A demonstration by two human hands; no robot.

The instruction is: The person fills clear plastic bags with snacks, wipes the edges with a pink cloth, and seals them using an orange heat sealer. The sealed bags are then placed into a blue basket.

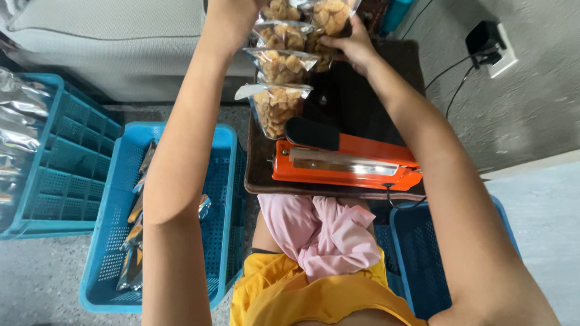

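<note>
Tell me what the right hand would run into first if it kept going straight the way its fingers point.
The right hand points left, fingertips already on a clear snack pouch. Going on, it would probably meet the neighbouring stacked snack pouches beside the left hand; depth is unclear.

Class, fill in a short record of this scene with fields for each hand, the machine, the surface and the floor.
Left hand: raised at the stack of clear plastic snack pouches; its grip is hidden
Right hand: fingers on a clear pouch of fried snacks
Machine: orange heat sealer with black handle, lid raised
Surface: dark brown tray table
Floor: blue plastic crate holding silver foil packets
</note>
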